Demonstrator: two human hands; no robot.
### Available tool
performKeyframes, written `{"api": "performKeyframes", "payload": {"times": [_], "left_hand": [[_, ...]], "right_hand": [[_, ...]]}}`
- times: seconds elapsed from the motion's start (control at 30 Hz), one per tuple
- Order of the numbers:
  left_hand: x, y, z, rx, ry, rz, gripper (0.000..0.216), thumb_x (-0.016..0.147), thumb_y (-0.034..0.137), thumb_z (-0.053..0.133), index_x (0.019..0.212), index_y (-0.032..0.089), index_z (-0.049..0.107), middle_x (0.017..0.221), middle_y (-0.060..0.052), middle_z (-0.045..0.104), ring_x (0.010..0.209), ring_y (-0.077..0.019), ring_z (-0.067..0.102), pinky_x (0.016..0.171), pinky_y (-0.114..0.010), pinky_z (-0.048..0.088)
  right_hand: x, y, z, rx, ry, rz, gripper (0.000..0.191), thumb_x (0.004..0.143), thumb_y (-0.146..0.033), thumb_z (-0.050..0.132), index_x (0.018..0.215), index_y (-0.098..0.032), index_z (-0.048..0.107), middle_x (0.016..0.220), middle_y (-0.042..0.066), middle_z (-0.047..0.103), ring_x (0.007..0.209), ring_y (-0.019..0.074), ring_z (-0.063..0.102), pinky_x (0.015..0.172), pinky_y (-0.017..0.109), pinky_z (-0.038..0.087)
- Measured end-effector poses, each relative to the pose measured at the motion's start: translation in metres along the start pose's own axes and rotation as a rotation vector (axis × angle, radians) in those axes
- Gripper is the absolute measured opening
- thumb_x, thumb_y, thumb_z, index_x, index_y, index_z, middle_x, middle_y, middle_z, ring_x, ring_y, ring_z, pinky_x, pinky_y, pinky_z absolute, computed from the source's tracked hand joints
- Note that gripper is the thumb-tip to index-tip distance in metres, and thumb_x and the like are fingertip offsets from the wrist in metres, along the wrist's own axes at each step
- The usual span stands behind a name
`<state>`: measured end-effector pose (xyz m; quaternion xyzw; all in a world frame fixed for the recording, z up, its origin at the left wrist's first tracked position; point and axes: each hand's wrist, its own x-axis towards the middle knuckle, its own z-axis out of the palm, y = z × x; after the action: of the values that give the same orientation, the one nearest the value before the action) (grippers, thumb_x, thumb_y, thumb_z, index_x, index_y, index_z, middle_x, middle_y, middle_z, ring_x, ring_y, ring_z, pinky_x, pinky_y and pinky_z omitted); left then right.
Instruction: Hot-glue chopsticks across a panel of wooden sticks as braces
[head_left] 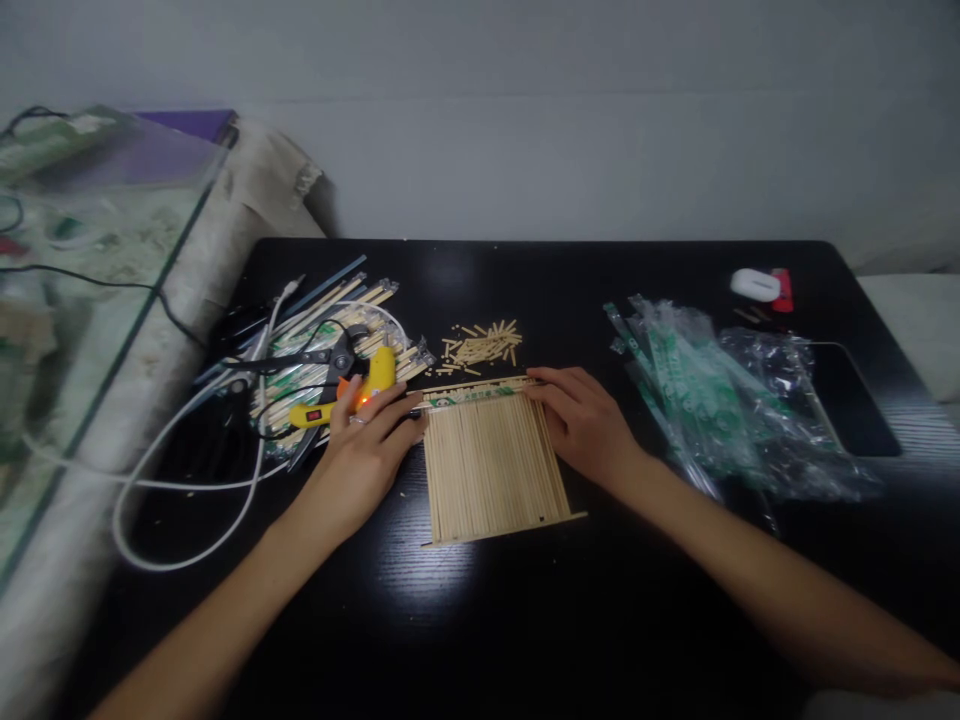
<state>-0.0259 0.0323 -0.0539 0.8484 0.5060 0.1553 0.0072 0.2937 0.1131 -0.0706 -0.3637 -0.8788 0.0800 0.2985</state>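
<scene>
A flat panel of wooden chopsticks (491, 465) lies on the black table, its sticks side by side, with a crosswise stick along the near edge. Across its far edge runs a clear wrapper strip (480, 395) with green print, beside another crosswise stick. My left hand (367, 440) grips the panel's far left corner, fingers bent around the strip's end. At the far right corner, my right hand (581, 420) has its thumb and fingers closed on the edge. Just beyond my left fingers lies a yellow hot glue gun (381, 372), with an orange light glowing on it.
Short cut stick pieces (484, 345) are heaped behind the panel. Wrapped chopsticks (300, 370), black-handled pliers (330, 357) and a looped white cable (259, 480) crowd the left. Empty plastic wrappers (697, 390), a phone (855, 400) and a white case (755, 285) lie right.
</scene>
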Motion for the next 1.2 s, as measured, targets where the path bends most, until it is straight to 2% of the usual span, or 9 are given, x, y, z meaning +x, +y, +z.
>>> {"api": "performKeyframes", "payload": {"times": [0.5, 0.83, 1.0, 1.2], "left_hand": [[0.0043, 0.0075, -0.0088, -0.023, 0.007, -0.004, 0.029, 0.102, 0.015, 0.060, 0.127, 0.027, 0.069, 0.135, -0.005, 0.072, 0.139, -0.0289, 0.057, 0.130, -0.065, 0.017], [0.0044, 0.0048, -0.0070, -0.038, -0.008, -0.001, 0.028, 0.103, 0.014, 0.057, 0.126, 0.025, 0.069, 0.136, -0.006, 0.071, 0.134, -0.0263, 0.061, 0.131, -0.065, 0.016], [0.0046, 0.0055, -0.0073, -0.066, -0.022, 0.012, 0.028, 0.106, 0.014, 0.052, 0.126, 0.023, 0.068, 0.135, -0.008, 0.072, 0.125, -0.0230, 0.068, 0.131, -0.065, 0.016], [0.0049, 0.0063, -0.0058, -0.110, -0.055, 0.010, 0.028, 0.107, 0.013, 0.047, 0.125, 0.019, 0.067, 0.136, -0.010, 0.072, 0.124, -0.0222, 0.069, 0.132, -0.062, 0.019]], "right_hand": [[0.0025, -0.0010, -0.0036, 0.031, 0.020, -0.024, 0.029, 0.098, -0.004, 0.052, 0.112, -0.017, 0.074, 0.120, 0.016, 0.074, 0.111, 0.0294, 0.068, 0.095, 0.051, 0.062], [0.0034, -0.0018, -0.0049, 0.036, 0.008, -0.022, 0.033, 0.095, -0.001, 0.053, 0.113, -0.019, 0.074, 0.120, 0.013, 0.075, 0.111, 0.0286, 0.068, 0.093, 0.050, 0.062], [0.0033, -0.0015, -0.0052, 0.029, 0.003, -0.025, 0.036, 0.093, 0.002, 0.054, 0.113, -0.020, 0.074, 0.120, 0.012, 0.075, 0.112, 0.0285, 0.068, 0.094, 0.050, 0.062], [0.0034, -0.0015, -0.0052, 0.017, 0.000, -0.039, 0.033, 0.094, 0.001, 0.053, 0.113, -0.017, 0.073, 0.121, 0.014, 0.075, 0.110, 0.0286, 0.067, 0.094, 0.049, 0.062]]}}
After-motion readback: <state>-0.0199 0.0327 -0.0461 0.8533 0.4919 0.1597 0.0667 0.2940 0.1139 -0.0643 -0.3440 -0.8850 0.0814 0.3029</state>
